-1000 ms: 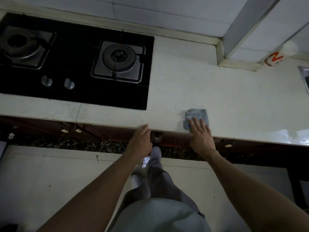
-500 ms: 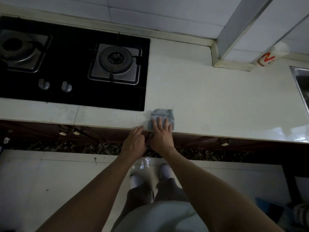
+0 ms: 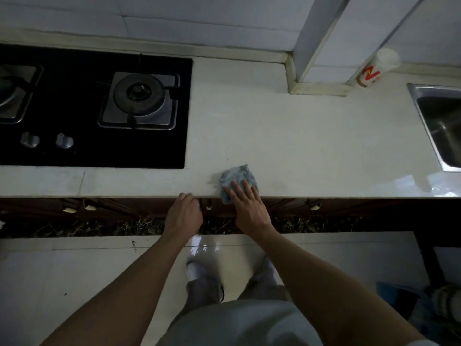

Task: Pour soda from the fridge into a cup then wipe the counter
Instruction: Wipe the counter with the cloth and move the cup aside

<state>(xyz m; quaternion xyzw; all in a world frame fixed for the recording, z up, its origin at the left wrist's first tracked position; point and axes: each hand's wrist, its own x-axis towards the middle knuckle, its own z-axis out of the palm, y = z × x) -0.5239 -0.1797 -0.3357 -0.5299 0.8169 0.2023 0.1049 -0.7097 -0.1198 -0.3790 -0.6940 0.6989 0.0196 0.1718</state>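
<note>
A small blue-grey cloth (image 3: 235, 175) lies on the white counter (image 3: 287, 136) at its front edge, one corner hanging over. My right hand (image 3: 249, 208) presses flat on the cloth, fingers spread over its near half. My left hand (image 3: 184, 214) rests at the counter's front edge just left of the cloth, fingers curled against the lip and holding nothing. A white paper cup (image 3: 376, 68) with a red mark stands at the back right against the wall. No soda container is in view.
A black two-burner gas hob (image 3: 94, 108) with two knobs fills the counter's left half. A steel sink (image 3: 439, 123) is at the right edge. A tiled wall corner (image 3: 316, 46) juts out at the back. Dark cabinet fronts with knobs lie under the counter.
My right hand slid the cloth left along the front edge, then back a little to the right. My left hand stayed at the counter's lip, fingers now curled.
</note>
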